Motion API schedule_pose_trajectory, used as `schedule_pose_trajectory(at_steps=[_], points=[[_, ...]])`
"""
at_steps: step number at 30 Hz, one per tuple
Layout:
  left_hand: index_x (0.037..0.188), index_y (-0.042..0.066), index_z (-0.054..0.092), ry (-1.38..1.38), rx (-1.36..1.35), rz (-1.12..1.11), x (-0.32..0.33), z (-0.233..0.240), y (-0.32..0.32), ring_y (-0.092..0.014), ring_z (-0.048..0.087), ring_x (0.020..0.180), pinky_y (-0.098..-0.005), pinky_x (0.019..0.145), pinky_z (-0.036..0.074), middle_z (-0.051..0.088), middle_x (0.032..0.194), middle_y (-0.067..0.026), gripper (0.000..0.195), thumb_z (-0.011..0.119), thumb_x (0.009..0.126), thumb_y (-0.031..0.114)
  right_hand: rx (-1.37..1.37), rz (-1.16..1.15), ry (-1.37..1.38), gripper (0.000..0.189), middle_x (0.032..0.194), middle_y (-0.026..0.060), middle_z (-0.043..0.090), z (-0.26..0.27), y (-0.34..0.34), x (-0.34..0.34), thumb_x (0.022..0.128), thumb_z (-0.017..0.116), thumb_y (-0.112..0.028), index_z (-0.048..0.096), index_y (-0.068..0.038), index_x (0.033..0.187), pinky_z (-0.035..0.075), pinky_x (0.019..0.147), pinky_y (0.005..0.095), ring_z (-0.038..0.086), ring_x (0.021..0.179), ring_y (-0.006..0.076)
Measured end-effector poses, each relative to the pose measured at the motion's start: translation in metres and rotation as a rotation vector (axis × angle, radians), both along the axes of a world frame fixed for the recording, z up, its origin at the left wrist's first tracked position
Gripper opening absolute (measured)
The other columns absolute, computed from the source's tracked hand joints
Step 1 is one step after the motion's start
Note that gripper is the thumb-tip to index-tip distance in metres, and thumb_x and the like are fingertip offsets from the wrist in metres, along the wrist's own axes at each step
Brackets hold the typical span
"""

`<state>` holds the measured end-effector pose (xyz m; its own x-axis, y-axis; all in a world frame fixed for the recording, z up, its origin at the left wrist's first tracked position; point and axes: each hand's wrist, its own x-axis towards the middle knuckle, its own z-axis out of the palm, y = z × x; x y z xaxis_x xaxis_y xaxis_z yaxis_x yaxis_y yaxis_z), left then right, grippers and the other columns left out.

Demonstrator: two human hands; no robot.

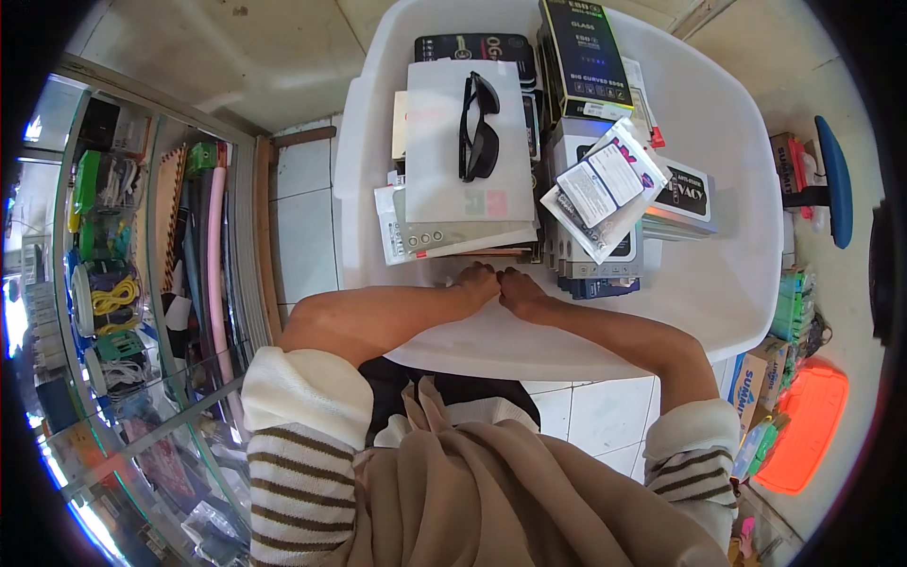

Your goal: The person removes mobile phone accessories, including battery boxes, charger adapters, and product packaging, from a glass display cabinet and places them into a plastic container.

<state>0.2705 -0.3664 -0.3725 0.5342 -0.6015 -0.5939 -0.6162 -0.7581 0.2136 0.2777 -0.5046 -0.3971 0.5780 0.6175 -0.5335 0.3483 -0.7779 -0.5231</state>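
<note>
My left hand and my right hand meet in front of a stack of flat packages on a white plastic table. Their fingers are curled, and the picture does not settle whether they hold anything. Just beyond them, a clear-fronted flat package sticks out of the stack. A white sheet lies on top, carrying black sunglasses. To the right of my hands stand stacked grey boxes, with a white-and-clear plastic pouch lying tilted across them.
A tall black-and-yellow glass protector box stands at the back, and a privacy glass box lies at right. Glass display shelves flank my left. An orange plastic lid and cartons sit at right, below the table.
</note>
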Motion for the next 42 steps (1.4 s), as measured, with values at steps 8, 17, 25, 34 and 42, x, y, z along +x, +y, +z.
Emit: schedule_pose_trajectory(at_steps=[8, 17, 25, 34, 42], points=[[0.094, -0.001, 0.06, -0.018, 0.039, -0.146, -0.002, -0.023, 0.009, -0.029, 0.056, 0.092, -0.0335, 0.073, 0.051, 0.055, 0.099, -0.016, 0.023, 0.057, 0.073, 0.007, -0.006, 0.073, 0.082, 0.027, 0.085, 0.0221, 0.057, -0.017, 0.0, 0.005, 0.068, 0.061, -0.014, 0.053, 0.003, 0.087, 0.046, 0.075, 0.0412, 0.056, 0.086, 0.0358], [0.092, 0.004, 0.062, 0.067, 0.109, -0.09, 0.0, 0.015, 0.0, -0.026, 0.059, 0.093, -0.0349, 0.071, 0.051, 0.059, 0.1, -0.0135, 0.019, 0.057, 0.074, 0.008, -0.031, 0.144, 0.052, 0.029, 0.089, 0.0207, 0.059, 0.0, 0.013, 0.015, 0.069, 0.059, -0.015, 0.054, 0.003, 0.091, 0.046, 0.076, 0.0411, 0.057, 0.086, 0.0341], [0.09, 0.004, 0.061, -0.056, -0.043, 0.148, -0.013, 0.118, 0.029, -0.027, 0.058, 0.09, -0.0375, 0.069, 0.049, 0.059, 0.097, -0.0122, 0.023, 0.062, 0.071, 0.017, 0.178, 0.103, 0.067, 0.026, 0.086, 0.0199, 0.06, 0.146, 0.018, 0.022, 0.073, 0.059, -0.015, 0.053, 0.003, 0.092, 0.046, 0.071, 0.0392, 0.058, 0.082, 0.034], [0.091, 0.003, 0.057, -0.479, -0.619, 0.548, -0.066, 0.198, 0.087, -0.029, 0.052, 0.096, -0.0381, 0.081, 0.043, 0.054, 0.099, -0.011, 0.024, 0.063, 0.072, 0.017, 0.339, 0.328, -0.23, 0.029, 0.087, 0.0224, 0.055, 0.245, 0.066, 0.006, 0.081, 0.052, -0.017, 0.047, 0.005, 0.1, 0.045, 0.074, 0.0429, 0.054, 0.086, 0.0378], [0.09, 0.004, 0.055, -0.907, -0.603, 0.93, -0.114, 0.273, 0.211, -0.031, 0.055, 0.087, -0.0398, 0.077, 0.044, 0.056, 0.094, -0.0107, 0.024, 0.063, 0.073, 0.018, 0.688, 0.485, -0.518, 0.02, 0.079, 0.0231, 0.056, 0.315, 0.229, 0.007, 0.081, 0.052, -0.016, 0.052, 0.003, 0.086, 0.045, 0.068, 0.0434, 0.056, 0.075, 0.0396]])
